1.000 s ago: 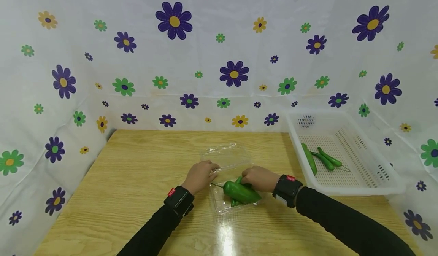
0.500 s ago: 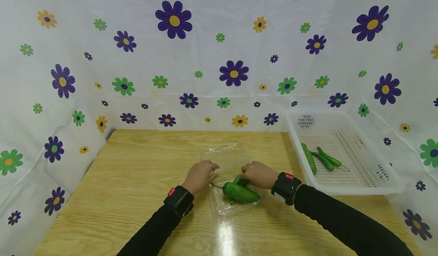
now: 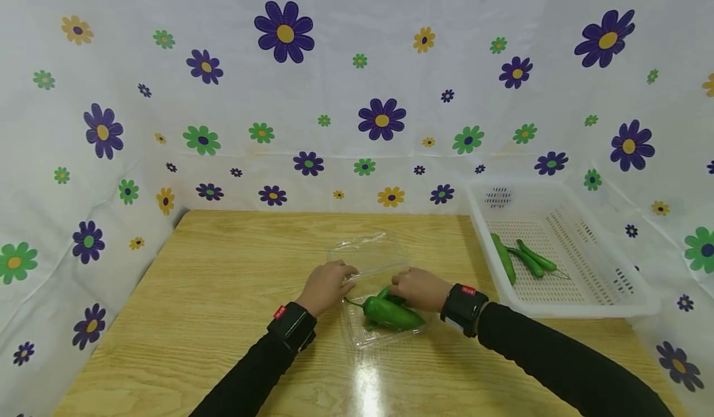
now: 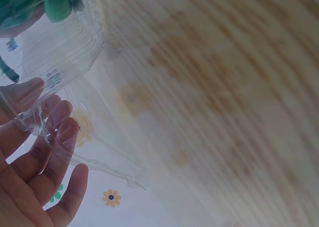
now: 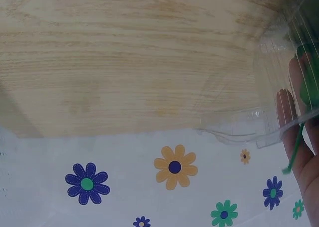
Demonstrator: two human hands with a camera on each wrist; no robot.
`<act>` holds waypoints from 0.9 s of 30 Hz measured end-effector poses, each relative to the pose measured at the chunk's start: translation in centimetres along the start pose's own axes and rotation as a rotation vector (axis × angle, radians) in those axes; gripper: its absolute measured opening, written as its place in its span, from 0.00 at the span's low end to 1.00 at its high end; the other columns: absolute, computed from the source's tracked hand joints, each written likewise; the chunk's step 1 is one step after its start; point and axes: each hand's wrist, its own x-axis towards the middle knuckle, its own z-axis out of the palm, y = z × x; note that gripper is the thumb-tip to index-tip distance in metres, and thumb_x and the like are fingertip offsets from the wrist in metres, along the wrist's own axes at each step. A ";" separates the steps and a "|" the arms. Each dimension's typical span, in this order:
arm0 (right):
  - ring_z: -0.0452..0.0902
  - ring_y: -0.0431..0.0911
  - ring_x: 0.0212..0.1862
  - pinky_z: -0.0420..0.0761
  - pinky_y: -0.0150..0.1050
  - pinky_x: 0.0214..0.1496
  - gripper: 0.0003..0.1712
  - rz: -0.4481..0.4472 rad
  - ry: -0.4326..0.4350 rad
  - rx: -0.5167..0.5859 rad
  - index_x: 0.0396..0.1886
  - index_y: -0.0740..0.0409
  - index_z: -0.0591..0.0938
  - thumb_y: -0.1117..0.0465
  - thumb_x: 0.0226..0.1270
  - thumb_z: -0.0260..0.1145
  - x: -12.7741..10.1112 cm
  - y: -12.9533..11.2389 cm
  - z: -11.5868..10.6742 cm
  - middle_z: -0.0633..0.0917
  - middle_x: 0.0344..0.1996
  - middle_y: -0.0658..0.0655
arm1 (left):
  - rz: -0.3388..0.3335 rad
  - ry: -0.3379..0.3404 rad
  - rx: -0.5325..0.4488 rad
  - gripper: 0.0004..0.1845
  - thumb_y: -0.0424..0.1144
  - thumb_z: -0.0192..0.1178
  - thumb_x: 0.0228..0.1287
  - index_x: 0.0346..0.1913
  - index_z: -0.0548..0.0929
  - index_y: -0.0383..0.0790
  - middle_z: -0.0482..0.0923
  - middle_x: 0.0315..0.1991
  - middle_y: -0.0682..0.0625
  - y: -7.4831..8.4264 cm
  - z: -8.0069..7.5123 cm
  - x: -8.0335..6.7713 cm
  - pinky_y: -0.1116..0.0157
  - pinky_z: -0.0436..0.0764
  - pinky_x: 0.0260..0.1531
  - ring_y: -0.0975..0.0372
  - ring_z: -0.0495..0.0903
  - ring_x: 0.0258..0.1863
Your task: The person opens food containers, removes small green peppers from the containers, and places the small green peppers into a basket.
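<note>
Table: glossy pale wooden table (image 3: 223, 318), grain running across, glare near the front edge.
Box: thin clear plastic clamshell box (image 3: 385, 336), its lid (image 3: 368, 251) lying open behind it.
Peppers: smooth, plump green peppers (image 3: 390, 313) lie inside the box, between both hands.
Left hand: left hand (image 3: 325, 287) rests at the box's left rim, fingers nearly straight against the clear plastic (image 4: 60, 132).
Right hand: right hand (image 3: 419, 288) is curled over the peppers; whether it grasps one, I cannot tell.
Basket: white perforated plastic basket (image 3: 608, 293) to the far right, holding slim green chillies (image 3: 524, 257).
Backdrop: white flower-printed cloth (image 3: 357, 95) behind.
</note>
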 end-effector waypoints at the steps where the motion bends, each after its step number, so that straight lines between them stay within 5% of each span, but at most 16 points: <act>1: 0.77 0.40 0.30 0.76 0.33 0.31 0.04 -0.003 -0.003 0.003 0.33 0.49 0.84 0.60 0.56 0.70 0.0 0.0 0.1 0.81 0.27 0.48 | 0.000 0.000 0.000 0.13 0.40 0.65 0.59 0.46 0.85 0.42 0.82 0.35 0.49 0.0 0.0 0.0 0.65 0.79 0.31 0.60 0.81 0.33; 10: 0.78 0.40 0.31 0.75 0.33 0.30 0.03 -0.009 -0.029 -0.014 0.32 0.49 0.84 0.60 0.63 0.64 0.1 -0.2 0.4 0.82 0.28 0.47 | 0.003 -0.010 0.006 0.13 0.41 0.64 0.59 0.46 0.85 0.43 0.82 0.35 0.50 -0.2 0.4 0.1 0.66 0.79 0.31 0.60 0.81 0.33; 27: 0.78 0.40 0.30 0.74 0.33 0.29 0.05 0.024 0.024 -0.145 0.32 0.49 0.84 0.57 0.55 0.71 -0.5 0.0 -1.4 0.82 0.26 0.47 | 0.020 -0.001 0.010 0.13 0.41 0.64 0.59 0.46 0.85 0.43 0.82 0.35 0.49 0.0 0.4 0.1 0.67 0.79 0.30 0.60 0.80 0.32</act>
